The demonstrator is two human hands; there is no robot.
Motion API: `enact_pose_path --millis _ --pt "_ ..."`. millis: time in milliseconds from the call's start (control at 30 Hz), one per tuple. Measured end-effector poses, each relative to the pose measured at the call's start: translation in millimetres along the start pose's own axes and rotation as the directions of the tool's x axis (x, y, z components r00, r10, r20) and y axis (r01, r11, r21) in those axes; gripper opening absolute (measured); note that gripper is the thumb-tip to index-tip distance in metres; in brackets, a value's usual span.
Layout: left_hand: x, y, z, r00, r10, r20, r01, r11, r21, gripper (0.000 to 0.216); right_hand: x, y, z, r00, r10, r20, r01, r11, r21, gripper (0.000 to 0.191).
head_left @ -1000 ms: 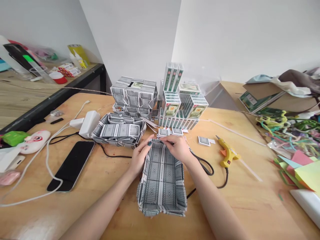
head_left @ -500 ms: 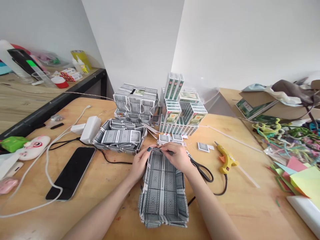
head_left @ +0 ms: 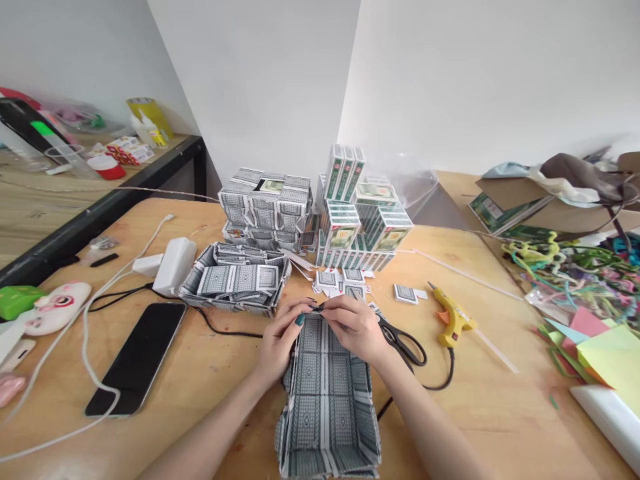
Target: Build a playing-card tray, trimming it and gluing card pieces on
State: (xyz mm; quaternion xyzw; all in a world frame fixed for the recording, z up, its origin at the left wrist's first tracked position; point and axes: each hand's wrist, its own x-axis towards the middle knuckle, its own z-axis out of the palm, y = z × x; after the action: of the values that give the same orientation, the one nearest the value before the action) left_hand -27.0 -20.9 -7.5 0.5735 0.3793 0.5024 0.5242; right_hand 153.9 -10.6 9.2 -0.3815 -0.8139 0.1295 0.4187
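A long open box made of playing cards (head_left: 324, 400), with grey patterned backs, lies in front of me, one end toward me. My left hand (head_left: 281, 333) is closed on the far left corner of its rim, the thumb on the inside. My right hand (head_left: 356, 327) pinches at the middle of the far rim, close to the left fingertips. A small dark thing shows between the fingertips, too hidden to name. Just beyond the hands lie several loose playing cards (head_left: 327, 279). Black-handled scissors (head_left: 403, 341) rest beside my right wrist, partly covered.
A second card box (head_left: 186, 293) holding cards stands at the left, before a stacked card structure (head_left: 265, 207). Card packs (head_left: 343, 230) are piled behind. A yellow glue gun (head_left: 455, 320) lies right, its cord running toward me. A phone (head_left: 137, 357) and white cable (head_left: 86, 333) lie left.
Both hands have stayed at the far rim, with the fingertips drawn closer together. The right fingers have curled in more. The view has shifted slightly, and the box sits a little lower.
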Motion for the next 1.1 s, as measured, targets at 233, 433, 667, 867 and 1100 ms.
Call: enact_pose_path --millis 233,433,667,867,1100 --pt "2 -2 3 0.976 -0.147 -0.164 0.151 0.988 0.014 0.022 3 -3 2 0.997 0.08 0.025 -0.081 0.995 0.054 0.016" --pt "7 -3 7 0.881 -0.42 -0.219 0.372 0.9 -0.229 0.033 8 -3 5 0.992 0.114 0.059 -0.117 0.992 0.053 0.016" --pt "11 -2 12 0.863 -0.45 -0.23 0.353 0.863 -0.361 0.034 6 -3 5 0.987 0.142 0.078 -0.144 0.989 0.029 0.015" --pt "8 -5 10 0.892 -0.384 -0.239 0.312 0.905 -0.288 0.024 6 -3 5 0.987 0.142 0.078 -0.144 0.989 0.029 0.016" --pt "6 -4 10 0.905 -0.353 -0.236 0.289 0.919 -0.266 0.024 9 -8 4 0.985 0.156 0.078 -0.16 0.986 0.04 0.014"
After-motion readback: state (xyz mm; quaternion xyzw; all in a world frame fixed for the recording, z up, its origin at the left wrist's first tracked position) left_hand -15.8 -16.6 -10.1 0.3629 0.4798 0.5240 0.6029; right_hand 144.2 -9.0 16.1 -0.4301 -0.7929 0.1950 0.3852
